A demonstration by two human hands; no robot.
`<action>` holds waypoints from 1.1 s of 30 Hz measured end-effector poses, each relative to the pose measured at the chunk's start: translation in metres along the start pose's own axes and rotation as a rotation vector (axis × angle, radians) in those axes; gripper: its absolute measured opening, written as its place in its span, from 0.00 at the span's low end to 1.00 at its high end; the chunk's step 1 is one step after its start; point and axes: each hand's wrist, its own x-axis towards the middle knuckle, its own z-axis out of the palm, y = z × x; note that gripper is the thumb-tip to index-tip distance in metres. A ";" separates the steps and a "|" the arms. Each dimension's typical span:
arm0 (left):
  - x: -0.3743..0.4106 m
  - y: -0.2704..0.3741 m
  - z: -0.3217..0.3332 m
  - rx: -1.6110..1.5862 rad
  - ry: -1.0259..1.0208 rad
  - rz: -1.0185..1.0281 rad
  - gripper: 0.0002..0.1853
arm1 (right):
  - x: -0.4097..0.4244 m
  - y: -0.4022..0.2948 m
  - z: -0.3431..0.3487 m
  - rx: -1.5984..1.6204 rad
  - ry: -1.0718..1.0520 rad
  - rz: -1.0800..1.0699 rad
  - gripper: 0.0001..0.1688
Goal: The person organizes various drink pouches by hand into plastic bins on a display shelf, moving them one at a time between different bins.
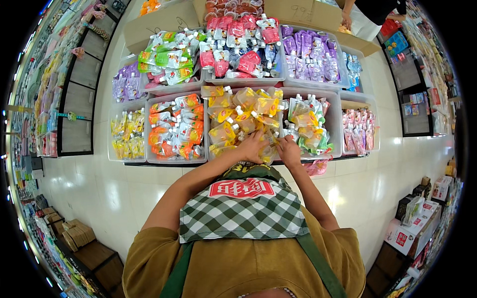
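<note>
My left hand [254, 146] rests among clear-and-yellow spouted drink pouches [246, 97] in the front middle bin. Its fingers press on the pouches near the bin's front edge; whether it grips one is hard to see. Just to its right, my right hand [289, 149] pinches the yellow edge of a pouch [269, 152] between thumb and forefinger, over the wall between two bins. The bin on the right holds green-and-white pouches [315, 143] with a few yellow ones [307, 119] on top. White caps stick out all through the yellow pile.
Orange pouches [192, 130] fill the bin to the left. Behind stand bins of green [173, 57], red [249, 62] and purple pouches [316, 48], then cardboard flaps [298, 13]. Another person's hand [346, 20] reaches in at the far right. Shelving [80, 89] lines both sides.
</note>
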 end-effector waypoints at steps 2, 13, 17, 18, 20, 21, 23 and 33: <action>-0.001 -0.003 0.014 0.049 0.013 -0.007 0.43 | 0.000 0.000 0.008 -0.058 -0.053 0.036 0.14; 0.004 -0.029 0.037 0.081 0.142 0.060 0.42 | 0.026 -0.006 0.031 -0.154 -0.180 0.018 0.18; 0.007 -0.025 0.026 -0.007 0.080 0.063 0.41 | 0.019 -0.008 0.027 0.026 -0.043 0.116 0.16; 0.009 -0.024 0.025 -0.016 0.068 0.061 0.41 | 0.016 -0.006 0.027 0.043 -0.022 0.119 0.16; 0.006 -0.024 0.026 -0.034 0.030 0.047 0.41 | 0.012 -0.008 0.028 0.063 -0.024 0.132 0.16; 0.010 -0.025 0.025 -0.038 0.011 0.048 0.41 | 0.014 -0.006 0.028 0.059 -0.036 0.144 0.16; 0.011 -0.024 0.021 -0.035 -0.023 0.030 0.42 | 0.015 -0.005 0.030 0.100 -0.056 0.174 0.17; 0.017 -0.020 0.023 -0.050 -0.108 -0.095 0.48 | -0.006 -0.041 0.021 0.183 -0.047 0.065 0.39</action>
